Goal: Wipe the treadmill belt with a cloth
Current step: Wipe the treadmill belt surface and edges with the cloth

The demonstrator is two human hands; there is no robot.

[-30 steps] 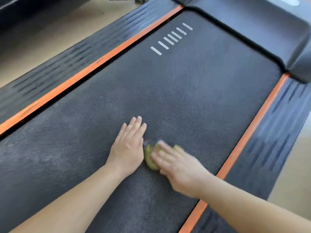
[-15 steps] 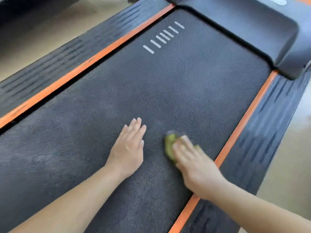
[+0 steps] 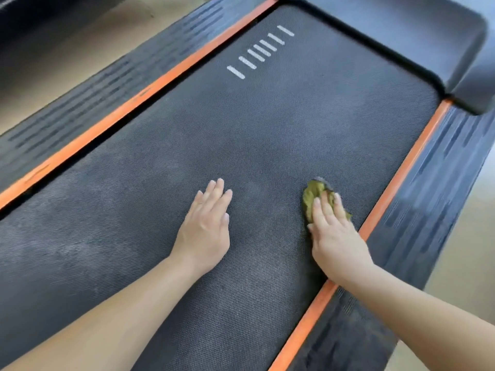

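Observation:
The dark textured treadmill belt (image 3: 281, 124) fills most of the head view. A small olive-green cloth (image 3: 312, 195) lies bunched on the belt near its right edge. My right hand (image 3: 334, 234) presses flat on the cloth, fingers together, covering its near part. My left hand (image 3: 207, 226) rests palm down on the bare belt to the left of the cloth, fingers straight, holding nothing.
Orange strips (image 3: 388, 199) run along both belt edges, with ribbed black side rails (image 3: 434, 188) outside them. A black motor cover (image 3: 401, 30) closes the far end. White dashes (image 3: 259, 50) mark the belt. Tan floor (image 3: 67, 46) lies on both sides.
My right hand has slid the cloth rightward across the belt, from beside my left hand to near the right orange strip. My left hand has stayed in place.

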